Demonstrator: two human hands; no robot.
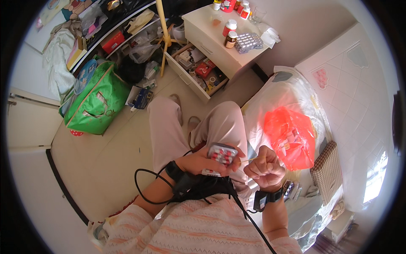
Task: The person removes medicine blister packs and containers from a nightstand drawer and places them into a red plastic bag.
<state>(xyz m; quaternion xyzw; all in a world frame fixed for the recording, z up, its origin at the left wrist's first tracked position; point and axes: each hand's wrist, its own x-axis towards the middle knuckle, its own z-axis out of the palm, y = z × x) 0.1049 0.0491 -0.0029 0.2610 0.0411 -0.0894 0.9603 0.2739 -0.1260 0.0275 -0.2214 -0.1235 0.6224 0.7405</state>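
My left hand (203,162) is closed around a stack of capsule blister packs (223,154) with red capsules, held above my lap. To its right, my right hand (265,166) has its fingers curled on a thin yellowish rubber band (249,160), stretched between the two hands. Part of the band is hidden at the left hand's fingers. A red plastic bag (290,138) with small packages inside lies on the bed beyond my right hand. More blister packs (291,189) lie on the bed beside my right wrist.
Pill bottles (230,39) and silver blister packs (249,42) stand or lie on a white cabinet (203,23), whose lower drawer (187,77) is pulled out. A green bag (95,101) and a small blue box (142,97) are on the floor. Black cables (149,201) cross my lap.
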